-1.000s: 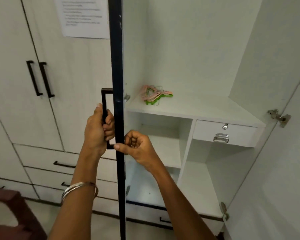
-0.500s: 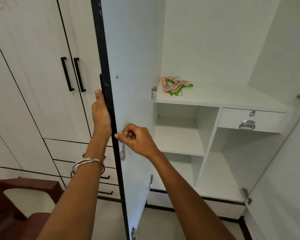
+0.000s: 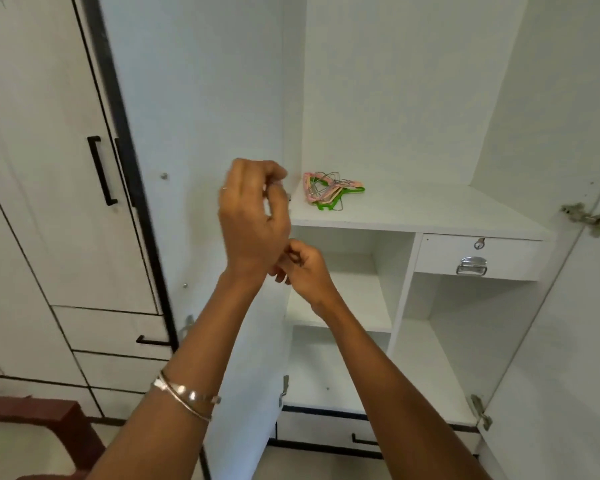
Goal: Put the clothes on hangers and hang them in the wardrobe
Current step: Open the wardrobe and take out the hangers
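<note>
The white wardrobe stands open, and a small pile of pink, green and wire hangers [image 3: 331, 190] lies at the left end of its upper shelf [image 3: 430, 209]. My left hand [image 3: 253, 216] is raised in front of the opened left door [image 3: 205, 98], just left of the hangers, with blurred, loosely curled fingers that hold nothing. My right hand [image 3: 305, 271] is just below it with its fingers curled in, also holding nothing. No clothes are in view.
A small drawer [image 3: 475, 258] with a metal pull sits under the shelf, with open compartments beside and below it. The right door [image 3: 586, 306] stands open at the right edge. Closed wardrobe doors with black handles [image 3: 101, 169] are at left, a dark red chair [image 3: 32, 431] at bottom left.
The left door has swung fully open. My left hand let go of its handle and rose toward the shelf. My right hand left the door edge.
</note>
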